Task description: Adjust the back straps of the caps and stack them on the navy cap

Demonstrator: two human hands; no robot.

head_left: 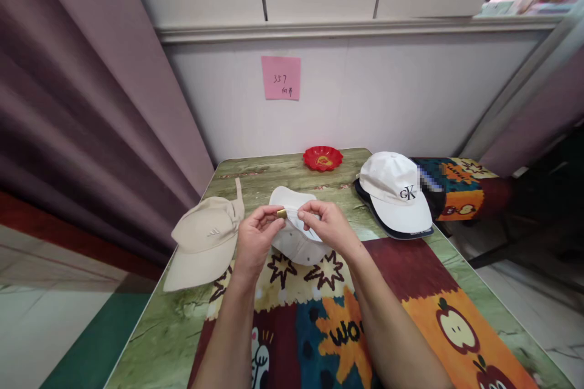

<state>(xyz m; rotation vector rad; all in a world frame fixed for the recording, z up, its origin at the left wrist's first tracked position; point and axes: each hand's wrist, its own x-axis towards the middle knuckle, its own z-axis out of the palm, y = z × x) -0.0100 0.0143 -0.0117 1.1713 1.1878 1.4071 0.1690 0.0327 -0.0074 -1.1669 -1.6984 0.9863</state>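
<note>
Pinching the white cap's [294, 237] strap buckle [281, 214] (brass-coloured), both hands' fingers [269, 217] are clamped together.

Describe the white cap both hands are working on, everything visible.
The white cap is plain fabric with no logo showing. It lies mid-table on the patterned cloth, back end raised toward the camera. A small brass-coloured buckle sits on its rear strap. The left hand pinches the strap at the buckle; the right hand pinches the strap on the other side. Most of the crown is hidden behind the hands. It touches neither neighbouring cap.
</note>
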